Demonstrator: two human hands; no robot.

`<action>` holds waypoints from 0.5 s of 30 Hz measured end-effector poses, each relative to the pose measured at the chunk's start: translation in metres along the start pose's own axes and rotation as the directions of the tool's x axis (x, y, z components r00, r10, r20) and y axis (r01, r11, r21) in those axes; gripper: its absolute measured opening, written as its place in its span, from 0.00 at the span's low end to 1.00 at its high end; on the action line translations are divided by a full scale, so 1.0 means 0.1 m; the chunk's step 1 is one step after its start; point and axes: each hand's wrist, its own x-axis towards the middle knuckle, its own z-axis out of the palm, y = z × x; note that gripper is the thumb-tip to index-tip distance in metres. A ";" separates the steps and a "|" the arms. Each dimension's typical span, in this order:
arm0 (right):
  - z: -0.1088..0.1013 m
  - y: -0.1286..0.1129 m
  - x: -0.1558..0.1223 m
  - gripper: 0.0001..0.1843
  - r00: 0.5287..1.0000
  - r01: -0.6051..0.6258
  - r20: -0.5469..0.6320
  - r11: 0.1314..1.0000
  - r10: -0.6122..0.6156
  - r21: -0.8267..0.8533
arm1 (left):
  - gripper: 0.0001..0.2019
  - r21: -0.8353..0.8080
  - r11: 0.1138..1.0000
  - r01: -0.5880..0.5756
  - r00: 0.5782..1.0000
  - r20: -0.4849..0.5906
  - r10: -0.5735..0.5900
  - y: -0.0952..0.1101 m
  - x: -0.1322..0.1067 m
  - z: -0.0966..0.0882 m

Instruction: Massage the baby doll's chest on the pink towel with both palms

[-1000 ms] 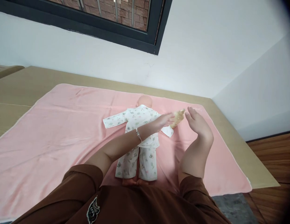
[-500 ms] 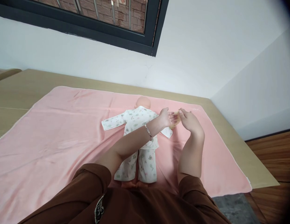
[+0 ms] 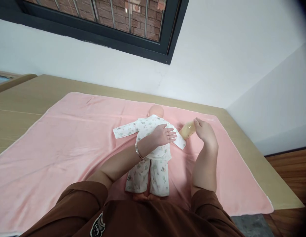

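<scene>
A baby doll [image 3: 155, 112] in a white patterned top [image 3: 145, 125] and matching trousers [image 3: 159, 177] lies stretched out, its arms spread; no face shows on its head. My left hand [image 3: 165, 135] is open, palm turned up and fingers stretched out, above the doll's torso. Whether it touches the top I cannot tell. My right hand [image 3: 203, 130] grips one end of a tilted, see-through yellowish bottle [image 3: 187, 130]. The bottle's lower end is close to the doll's sleeve [image 3: 179, 142]. My right fingers partly hide its upper end.
Under the doll a pink blanket [image 3: 88, 131] with some creases covers much of the wooden table [image 3: 56, 84]. Behind the table rise a white wall [image 3: 204, 72] and a dark-framed window [image 3: 165, 49]. A wooden panel [image 3: 291, 171] stands beyond the right edge.
My left hand has moved left, away from the bottle, to over the doll's torso. The bottle stays in my right hand and shows more plainly. The view has shifted slightly.
</scene>
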 end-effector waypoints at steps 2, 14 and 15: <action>-0.02 0.03 0.01 0.28 1.000 -0.004 -0.005 0.999 0.004 0.044 | 0.32 -0.025 1.000 -0.007 1.000 0.023 0.007 0.01 -0.12 -0.07; 0.35 -0.93 -0.59 0.32 0.855 0.512 -0.027 0.832 -0.518 0.213 | 0.26 -0.069 0.989 -0.134 0.984 0.113 0.141 0.28 -0.67 -0.05; 0.40 -0.99 -0.62 0.33 0.824 0.559 -0.049 0.798 -0.564 0.224 | 0.26 -0.060 0.989 -0.138 0.980 0.139 0.146 0.27 -0.72 -0.02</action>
